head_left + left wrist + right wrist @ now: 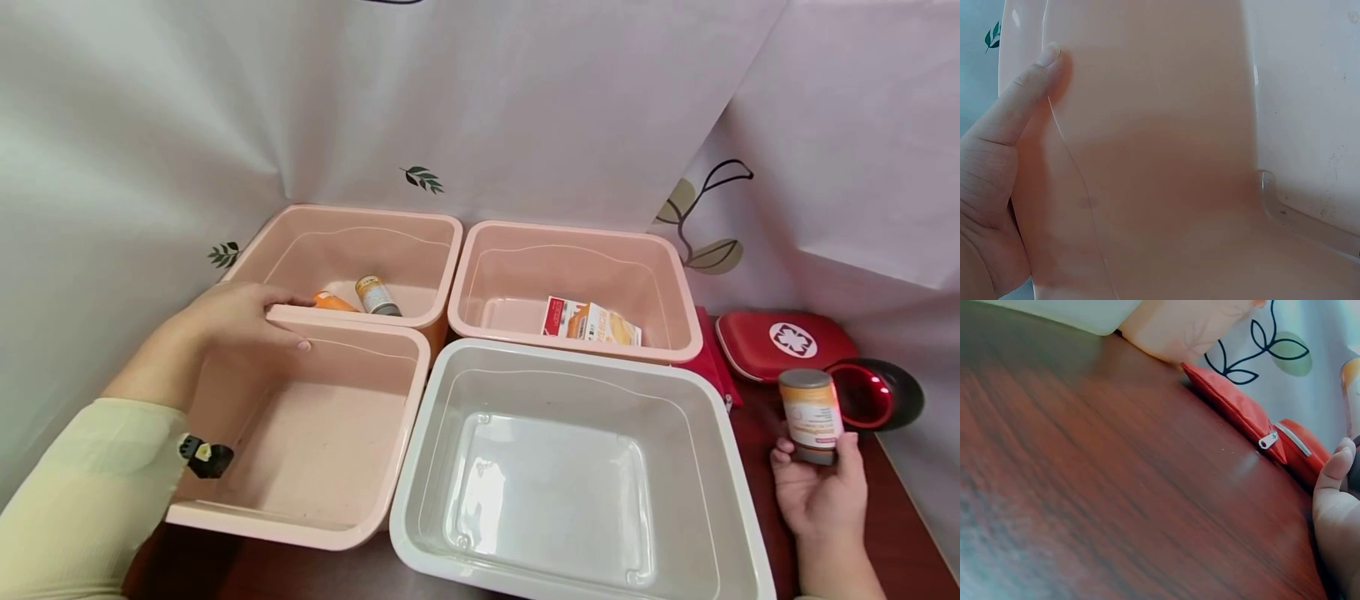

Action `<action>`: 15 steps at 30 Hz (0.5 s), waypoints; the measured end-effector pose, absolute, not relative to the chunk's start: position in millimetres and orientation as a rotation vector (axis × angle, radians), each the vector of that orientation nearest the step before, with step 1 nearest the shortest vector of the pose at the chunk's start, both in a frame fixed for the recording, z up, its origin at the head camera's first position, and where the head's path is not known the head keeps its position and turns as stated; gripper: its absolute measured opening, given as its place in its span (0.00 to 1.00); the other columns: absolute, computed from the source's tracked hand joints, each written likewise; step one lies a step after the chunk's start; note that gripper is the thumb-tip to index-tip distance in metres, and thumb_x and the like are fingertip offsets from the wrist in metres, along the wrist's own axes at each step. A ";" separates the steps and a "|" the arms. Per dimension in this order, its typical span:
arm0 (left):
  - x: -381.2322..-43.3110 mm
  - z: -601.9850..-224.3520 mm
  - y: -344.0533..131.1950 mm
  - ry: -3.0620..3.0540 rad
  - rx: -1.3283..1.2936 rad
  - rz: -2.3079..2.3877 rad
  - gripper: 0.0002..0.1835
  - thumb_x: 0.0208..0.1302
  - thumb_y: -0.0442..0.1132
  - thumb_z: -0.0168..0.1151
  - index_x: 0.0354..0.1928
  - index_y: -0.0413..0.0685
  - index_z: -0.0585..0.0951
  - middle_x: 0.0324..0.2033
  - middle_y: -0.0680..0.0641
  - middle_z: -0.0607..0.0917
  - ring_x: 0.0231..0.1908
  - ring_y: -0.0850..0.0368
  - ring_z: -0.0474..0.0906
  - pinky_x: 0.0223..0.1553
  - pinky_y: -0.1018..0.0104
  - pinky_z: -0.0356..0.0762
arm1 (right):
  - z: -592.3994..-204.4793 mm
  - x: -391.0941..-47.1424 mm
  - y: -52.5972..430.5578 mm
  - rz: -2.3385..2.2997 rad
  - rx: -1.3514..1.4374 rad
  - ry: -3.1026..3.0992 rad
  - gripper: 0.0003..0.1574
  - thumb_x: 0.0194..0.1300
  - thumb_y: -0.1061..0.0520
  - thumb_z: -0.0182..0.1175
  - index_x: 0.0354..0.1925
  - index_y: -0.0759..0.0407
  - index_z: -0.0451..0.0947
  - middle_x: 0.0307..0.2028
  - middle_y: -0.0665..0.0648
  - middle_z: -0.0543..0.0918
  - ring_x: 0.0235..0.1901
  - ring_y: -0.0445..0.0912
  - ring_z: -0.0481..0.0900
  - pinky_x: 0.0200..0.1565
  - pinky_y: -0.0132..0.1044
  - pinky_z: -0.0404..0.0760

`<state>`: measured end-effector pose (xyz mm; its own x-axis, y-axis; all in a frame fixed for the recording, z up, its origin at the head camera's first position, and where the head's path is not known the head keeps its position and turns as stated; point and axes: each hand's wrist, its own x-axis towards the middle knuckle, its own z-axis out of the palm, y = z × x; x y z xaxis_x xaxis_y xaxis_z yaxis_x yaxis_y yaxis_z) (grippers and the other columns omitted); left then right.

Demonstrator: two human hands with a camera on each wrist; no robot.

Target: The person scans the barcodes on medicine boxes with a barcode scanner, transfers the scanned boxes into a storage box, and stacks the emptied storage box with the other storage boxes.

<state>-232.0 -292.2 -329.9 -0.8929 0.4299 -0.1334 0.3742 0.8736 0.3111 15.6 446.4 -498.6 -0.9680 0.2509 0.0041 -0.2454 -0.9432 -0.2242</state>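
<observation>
My left hand [236,317] grips the back rim of the front-left pink bin [408,417], its thumb pressing on the inner wall. In the left wrist view that thumb lies along the bin wall [1147,94]. At the far right, my right hand [821,492] holds a pill bottle [812,412] with an orange-and-white label and grey lid. The bottle is upright, label showing, in front of a black scanner [903,396] with a red glowing ring. The right wrist view shows only part of this hand [1338,512] and the bottle's edge [1352,394].
The back-left pink bin [375,218] contains a similar bottle [377,296] and an orange item [333,302]. Small boxes [592,323] lie in the back-right pink bin [573,233]. A grey bin [577,354] stands front centre. Beside it are a red first-aid case [765,333] and red zip pouch [1235,406].
</observation>
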 end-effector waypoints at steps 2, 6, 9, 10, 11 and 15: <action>-232.2 -329.7 -292.0 2.849 0.610 0.409 0.41 0.51 0.64 0.84 0.65 0.53 0.86 0.51 0.46 0.89 0.50 0.47 0.82 0.56 0.42 0.76 | -499.8 15.0 448.8 2.896 -0.006 -0.286 0.25 0.88 0.46 0.44 0.69 0.61 0.67 0.54 0.73 0.79 0.41 0.66 0.80 0.45 0.55 0.84; -232.7 -329.6 -292.7 2.849 0.624 0.390 0.42 0.51 0.64 0.84 0.65 0.52 0.85 0.51 0.45 0.89 0.50 0.46 0.82 0.56 0.41 0.76 | -500.9 13.3 451.6 2.919 0.023 -0.227 0.26 0.88 0.45 0.45 0.70 0.61 0.67 0.54 0.74 0.78 0.42 0.67 0.80 0.45 0.56 0.83; -232.9 -329.6 -293.0 2.848 0.631 0.383 0.42 0.51 0.65 0.83 0.65 0.51 0.85 0.52 0.44 0.89 0.51 0.45 0.83 0.56 0.40 0.76 | -501.5 12.6 453.2 2.918 0.006 -0.216 0.27 0.87 0.45 0.46 0.69 0.61 0.67 0.54 0.73 0.78 0.41 0.66 0.79 0.45 0.56 0.83; -232.9 -329.6 -292.7 2.849 0.622 0.388 0.42 0.51 0.65 0.84 0.65 0.51 0.85 0.52 0.44 0.89 0.51 0.46 0.83 0.56 0.41 0.76 | -501.7 12.7 453.5 2.915 -0.007 -0.224 0.26 0.87 0.44 0.46 0.69 0.60 0.67 0.55 0.73 0.78 0.41 0.66 0.79 0.45 0.56 0.83; -232.3 -329.2 -294.0 2.846 0.622 0.392 0.43 0.51 0.64 0.84 0.65 0.50 0.85 0.52 0.44 0.89 0.51 0.45 0.83 0.56 0.40 0.76 | -501.5 11.8 453.0 2.913 -0.016 -0.230 0.26 0.87 0.45 0.47 0.70 0.60 0.67 0.56 0.72 0.78 0.41 0.66 0.79 0.45 0.56 0.83; -231.2 -328.7 -296.1 2.852 0.606 0.399 0.43 0.51 0.65 0.84 0.66 0.51 0.85 0.52 0.44 0.89 0.51 0.45 0.83 0.57 0.40 0.76 | -498.8 11.2 449.8 2.919 -0.036 -0.211 0.24 0.88 0.47 0.46 0.70 0.59 0.67 0.58 0.69 0.78 0.45 0.66 0.79 0.48 0.56 0.83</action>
<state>-231.2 -296.1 -328.7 -0.8964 0.4219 -0.1358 0.3684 0.8797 0.3007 11.2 449.8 -498.8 -0.9767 0.2146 -0.0085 -0.2111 -0.9666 -0.1450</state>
